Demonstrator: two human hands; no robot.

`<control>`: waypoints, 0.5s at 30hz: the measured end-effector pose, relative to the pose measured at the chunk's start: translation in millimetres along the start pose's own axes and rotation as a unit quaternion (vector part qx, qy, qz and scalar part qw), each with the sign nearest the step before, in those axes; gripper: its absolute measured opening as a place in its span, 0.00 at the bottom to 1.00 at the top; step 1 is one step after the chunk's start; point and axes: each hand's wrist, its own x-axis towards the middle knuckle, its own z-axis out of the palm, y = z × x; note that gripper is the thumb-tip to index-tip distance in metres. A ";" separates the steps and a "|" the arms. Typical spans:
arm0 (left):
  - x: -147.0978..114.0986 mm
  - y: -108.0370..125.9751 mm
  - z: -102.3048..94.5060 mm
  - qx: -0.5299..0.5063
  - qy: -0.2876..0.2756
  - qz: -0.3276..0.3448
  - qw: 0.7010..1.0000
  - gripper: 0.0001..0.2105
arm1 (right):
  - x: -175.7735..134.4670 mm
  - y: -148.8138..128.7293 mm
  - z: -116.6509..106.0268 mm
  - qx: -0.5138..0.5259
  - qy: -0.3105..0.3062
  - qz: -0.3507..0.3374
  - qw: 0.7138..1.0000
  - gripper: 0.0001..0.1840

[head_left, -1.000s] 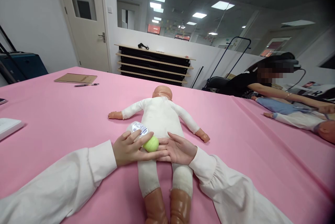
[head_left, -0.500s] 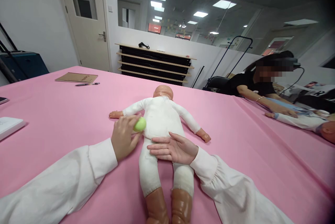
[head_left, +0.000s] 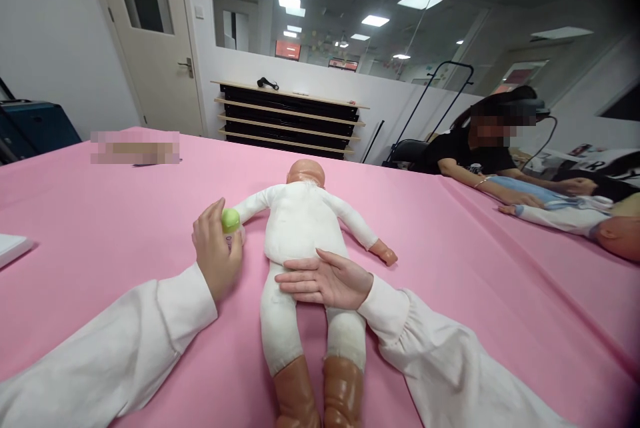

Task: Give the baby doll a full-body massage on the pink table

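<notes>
A baby doll (head_left: 305, 221) with a white cloth body lies face down on the pink-covered table, its head away from me. To the left of its body, a small bottle (head_left: 231, 221) with a rounded green cap and clear-looking body stands upright at the table. My left hand (head_left: 216, 251) is curved around this bottle, thumb at its near right side; part of the bottle is hidden by the fingers. My right hand (head_left: 327, 279) rests palm up across the doll's bottom and upper thighs, fingers stretched out and holding nothing.
A white box (head_left: 14, 249) sits at the left table edge. A blurred-out flat item (head_left: 135, 149) lies at the far left. Across the table's right side, a person (head_left: 480, 155) handles another doll (head_left: 575, 220). Shelf boards (head_left: 290, 118) stand behind the table.
My left hand has moved left, away from the doll's side, and the bottle has gone from tilted to upright. My right hand stays on the doll. The view has shifted slightly.
</notes>
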 end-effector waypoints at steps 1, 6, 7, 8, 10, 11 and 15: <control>-1.4 4.6 -3.8 -0.012 0.018 0.064 0.998 0.29 | 0.2 0.0 0.2 0.006 -0.005 -0.001 1.000 0.28; -11.5 31.0 -17.6 -0.084 -0.121 0.421 0.895 0.26 | 2.9 2.4 0.0 0.046 0.006 -0.009 0.999 0.29; -12.8 34.4 -17.8 -0.081 -0.165 0.450 0.874 0.24 | 3.6 3.2 0.0 0.057 0.021 -0.011 0.998 0.30; -13.5 36.5 -17.2 -0.072 -0.200 0.463 0.860 0.22 | 4.2 3.8 0.1 0.068 0.036 -0.013 0.997 0.31; -13.5 36.8 -14.9 -0.052 -0.240 0.474 0.846 0.20 | 5.1 4.7 0.8 0.081 0.057 -0.012 0.995 0.34; -13.1 35.5 -13.8 -0.046 -0.247 0.478 0.842 0.19 | 5.3 4.8 1.2 0.081 0.062 -0.011 0.995 0.36; -11.2 31.7 -12.8 -0.082 -0.256 0.504 0.821 0.20 | 5.0 4.6 1.6 0.081 0.054 -0.010 0.995 0.42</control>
